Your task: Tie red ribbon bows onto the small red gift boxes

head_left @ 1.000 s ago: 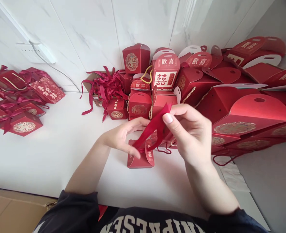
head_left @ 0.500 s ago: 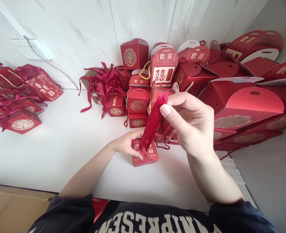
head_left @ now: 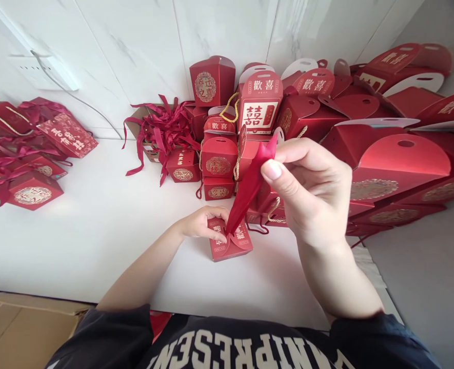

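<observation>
A small red gift box (head_left: 232, 249) with gold lettering stands on the white table, its curved top flaps folded together. My left hand (head_left: 204, 224) grips the far left part of its top, thumb near the middle seam; some fingertips are hidden behind the ribbon. From the middle of the box top a dark red ribbon (head_left: 245, 197) rises on a slant. Its upper end is pinched between the thumb and index finger of my right hand (head_left: 311, 189), which is raised above the box to the right. Two short ribbon tips stick out over the pinch.
Behind lies a carton (head_left: 136, 123) heaped with loose red ribbons (head_left: 165, 128). Stacked red boxes (head_left: 259, 110) fill the back and right side (head_left: 399, 159). More boxes with tied bows (head_left: 34, 189) stand at left. A cable (head_left: 80, 102) hangs from a wall socket (head_left: 44, 72).
My right hand has moved slightly right with the ribbon, which now looks straighter and narrower where it meets the box. My left hand stays on the box.
</observation>
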The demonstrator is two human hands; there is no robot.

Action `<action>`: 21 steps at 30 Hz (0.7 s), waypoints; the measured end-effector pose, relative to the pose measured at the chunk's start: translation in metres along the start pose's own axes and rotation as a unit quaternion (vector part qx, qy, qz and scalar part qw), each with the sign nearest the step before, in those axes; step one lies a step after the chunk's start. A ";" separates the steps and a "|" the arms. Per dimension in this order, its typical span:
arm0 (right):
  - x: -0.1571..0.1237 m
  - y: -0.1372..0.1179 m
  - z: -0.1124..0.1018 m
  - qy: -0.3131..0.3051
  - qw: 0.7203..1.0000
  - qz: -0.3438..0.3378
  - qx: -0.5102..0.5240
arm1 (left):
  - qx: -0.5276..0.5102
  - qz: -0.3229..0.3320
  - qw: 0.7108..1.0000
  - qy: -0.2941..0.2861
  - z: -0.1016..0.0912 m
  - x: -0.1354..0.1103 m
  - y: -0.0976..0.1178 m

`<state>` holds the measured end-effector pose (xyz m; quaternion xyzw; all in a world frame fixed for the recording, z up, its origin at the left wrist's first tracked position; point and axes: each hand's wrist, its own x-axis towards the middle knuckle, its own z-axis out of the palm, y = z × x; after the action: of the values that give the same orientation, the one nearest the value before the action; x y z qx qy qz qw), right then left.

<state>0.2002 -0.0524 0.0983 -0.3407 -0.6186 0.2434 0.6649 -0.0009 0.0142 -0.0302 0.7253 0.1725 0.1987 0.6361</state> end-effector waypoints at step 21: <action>0.001 -0.002 0.006 -0.033 0.998 -0.001 0.060 | 0.061 0.098 0.993 -0.013 0.006 0.010 0.000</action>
<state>0.1945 -0.0517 0.1007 -0.2913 -0.6249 0.2909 0.6633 0.0107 0.0144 -0.0301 0.7789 0.1043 0.2394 0.5702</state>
